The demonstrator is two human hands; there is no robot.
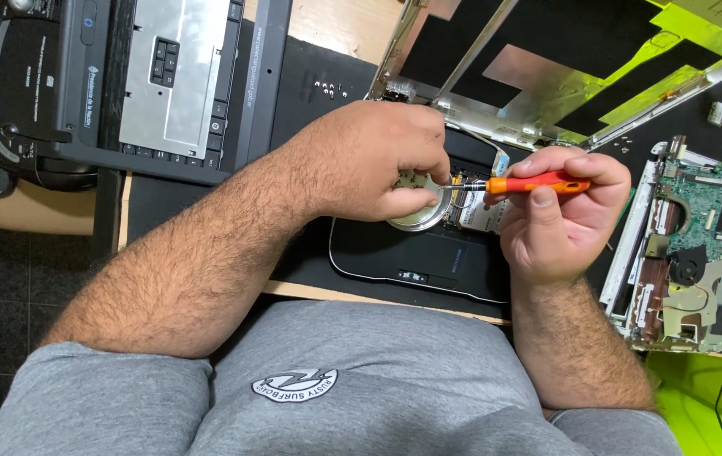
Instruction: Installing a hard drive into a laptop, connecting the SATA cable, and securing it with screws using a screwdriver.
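Right hand (pixel 559 215) fist-closed around orange screwdriver (pixel 538 183), held level, tip at round metal dish (pixel 416 218). Left hand (pixel 369 160) curled, fingertips pinching just above dish; pinched item hidden.

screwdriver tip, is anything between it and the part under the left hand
Nothing visible blocks it. The right hand holds the orange screwdriver level, its shaft reaching left to the small component held by the left hand above the round metal dish. The left fingers hide the contact itself.
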